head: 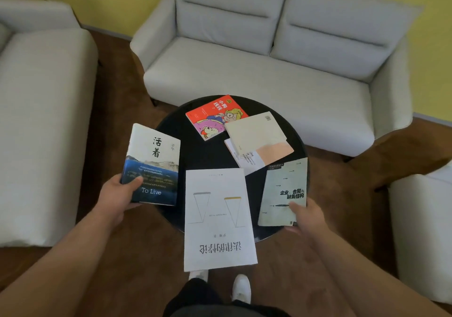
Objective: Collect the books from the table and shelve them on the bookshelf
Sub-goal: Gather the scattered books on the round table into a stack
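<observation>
Grabbing two at once: left hand point(119, 192) grips the To Live book point(152, 165) by its lower corner at the desk point(208, 155) edge, and right hand point(305, 216) pinches the grey-green book point(283, 192) at its near corner. They're paperbacks, probably light but floppy, so I'd hold nearer the spine. The white book point(219, 216) overhangs the front, with the red book point(216, 116) and cream book point(256, 131) further back. No bookshelf in view, and the fingers underneath are hidden.

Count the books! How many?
6. To Live book in the left hand, green book in the right hand; on the table: red book, cream book atop peach book, big white book. More may hide beneath.
</observation>
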